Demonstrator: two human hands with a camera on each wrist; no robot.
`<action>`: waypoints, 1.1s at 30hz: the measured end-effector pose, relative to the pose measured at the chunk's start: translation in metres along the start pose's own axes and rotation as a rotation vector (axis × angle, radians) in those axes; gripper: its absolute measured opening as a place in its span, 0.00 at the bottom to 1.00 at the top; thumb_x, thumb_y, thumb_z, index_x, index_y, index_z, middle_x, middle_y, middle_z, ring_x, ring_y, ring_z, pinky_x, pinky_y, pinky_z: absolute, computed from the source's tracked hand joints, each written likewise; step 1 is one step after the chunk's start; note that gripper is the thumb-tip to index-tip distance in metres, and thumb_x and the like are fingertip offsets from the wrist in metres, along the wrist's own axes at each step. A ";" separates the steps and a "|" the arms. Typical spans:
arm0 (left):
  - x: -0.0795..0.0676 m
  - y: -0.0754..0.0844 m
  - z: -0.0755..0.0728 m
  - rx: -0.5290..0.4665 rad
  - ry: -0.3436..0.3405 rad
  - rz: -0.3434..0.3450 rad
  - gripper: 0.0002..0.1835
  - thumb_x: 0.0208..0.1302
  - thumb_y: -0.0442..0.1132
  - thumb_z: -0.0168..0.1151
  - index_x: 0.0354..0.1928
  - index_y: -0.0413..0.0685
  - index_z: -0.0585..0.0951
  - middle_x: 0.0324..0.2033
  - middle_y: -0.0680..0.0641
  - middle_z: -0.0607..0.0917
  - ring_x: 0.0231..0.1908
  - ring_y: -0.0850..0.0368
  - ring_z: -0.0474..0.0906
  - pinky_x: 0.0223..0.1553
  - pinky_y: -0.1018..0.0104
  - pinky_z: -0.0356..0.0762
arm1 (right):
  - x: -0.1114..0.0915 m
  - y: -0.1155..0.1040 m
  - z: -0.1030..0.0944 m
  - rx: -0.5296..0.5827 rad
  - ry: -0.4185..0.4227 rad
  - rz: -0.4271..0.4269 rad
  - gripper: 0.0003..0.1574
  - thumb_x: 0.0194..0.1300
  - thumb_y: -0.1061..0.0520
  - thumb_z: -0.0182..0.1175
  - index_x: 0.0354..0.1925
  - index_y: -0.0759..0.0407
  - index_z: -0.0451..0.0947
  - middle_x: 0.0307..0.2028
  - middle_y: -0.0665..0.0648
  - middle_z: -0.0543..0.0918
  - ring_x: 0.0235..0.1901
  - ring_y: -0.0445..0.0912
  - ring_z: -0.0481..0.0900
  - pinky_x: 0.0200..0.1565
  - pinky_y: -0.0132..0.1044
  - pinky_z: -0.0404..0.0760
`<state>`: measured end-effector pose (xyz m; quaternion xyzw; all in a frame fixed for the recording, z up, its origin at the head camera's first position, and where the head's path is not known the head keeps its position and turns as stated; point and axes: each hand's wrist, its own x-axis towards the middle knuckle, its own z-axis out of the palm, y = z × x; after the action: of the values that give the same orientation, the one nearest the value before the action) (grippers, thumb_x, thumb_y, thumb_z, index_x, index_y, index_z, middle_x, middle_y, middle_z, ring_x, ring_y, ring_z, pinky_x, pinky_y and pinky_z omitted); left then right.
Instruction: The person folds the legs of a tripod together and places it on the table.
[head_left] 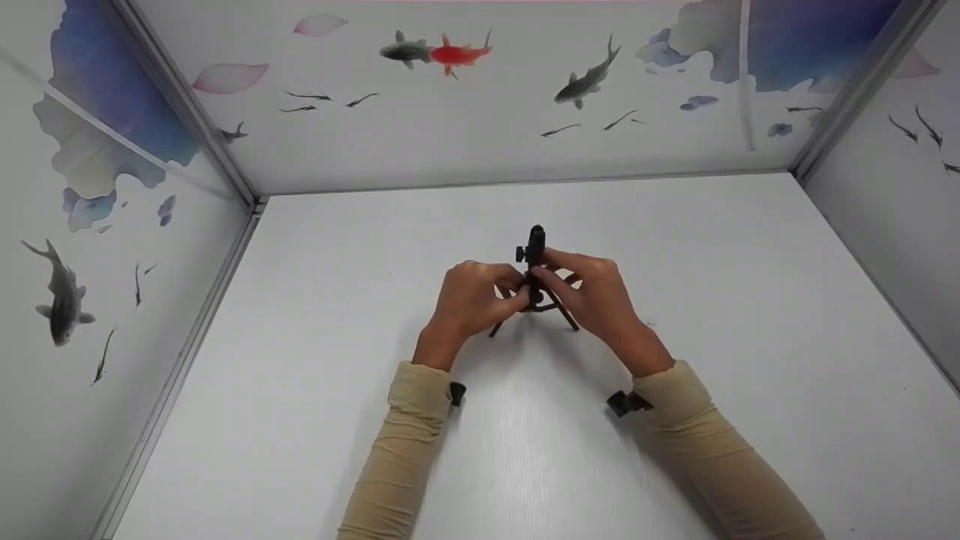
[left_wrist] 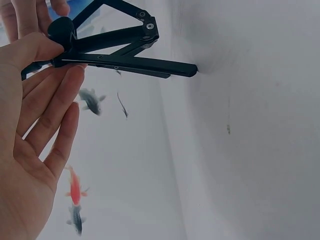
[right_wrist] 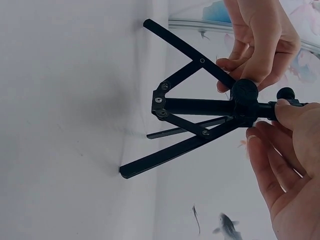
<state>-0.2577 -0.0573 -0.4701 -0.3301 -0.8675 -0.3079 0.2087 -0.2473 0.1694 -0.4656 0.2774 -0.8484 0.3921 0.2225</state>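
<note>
A small black tripod [head_left: 536,241] stands upright on the white table with its legs spread. My left hand [head_left: 474,300] pinches it at the hub where the legs meet. In the left wrist view the left thumb lies against a round knob [left_wrist: 62,30], with fingers below the top of one leg [left_wrist: 145,63]. From the other side, my right hand [head_left: 596,294] holds the column just above the hub, thumb on top in the right wrist view. Hinged braces [right_wrist: 182,75] join the legs to the central tube [right_wrist: 197,106]. A smaller knob [right_wrist: 285,94] sits higher on the column.
The white table [head_left: 300,420] is enclosed by panels at the back and both sides, printed with fish and petals. Metal framing [head_left: 225,150] runs along the panel corners. Each sleeve cuff carries a small black wrist device [head_left: 619,403].
</note>
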 end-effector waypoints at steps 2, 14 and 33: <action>0.000 0.000 0.000 -0.005 0.003 0.002 0.05 0.68 0.41 0.71 0.38 0.54 0.94 0.28 0.55 0.94 0.28 0.62 0.90 0.31 0.61 0.84 | 0.000 0.000 0.000 -0.001 -0.001 0.003 0.18 0.77 0.53 0.68 0.62 0.53 0.88 0.47 0.54 0.95 0.45 0.47 0.94 0.36 0.42 0.90; 0.000 0.000 0.001 -0.017 0.005 -0.001 0.06 0.68 0.40 0.70 0.39 0.53 0.94 0.28 0.53 0.94 0.29 0.58 0.90 0.31 0.59 0.83 | 0.000 -0.002 -0.001 0.005 -0.004 0.008 0.18 0.78 0.53 0.67 0.62 0.53 0.88 0.47 0.54 0.95 0.45 0.46 0.94 0.36 0.43 0.91; 0.002 0.002 -0.001 -0.008 0.045 0.011 0.05 0.66 0.40 0.71 0.38 0.52 0.94 0.29 0.56 0.94 0.28 0.63 0.89 0.33 0.63 0.85 | 0.000 0.000 -0.001 -0.015 0.002 -0.012 0.18 0.77 0.54 0.68 0.61 0.56 0.88 0.47 0.55 0.95 0.44 0.47 0.94 0.35 0.42 0.90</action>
<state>-0.2574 -0.0558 -0.4674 -0.3285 -0.8596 -0.3175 0.2288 -0.2476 0.1704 -0.4651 0.2803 -0.8495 0.3847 0.2277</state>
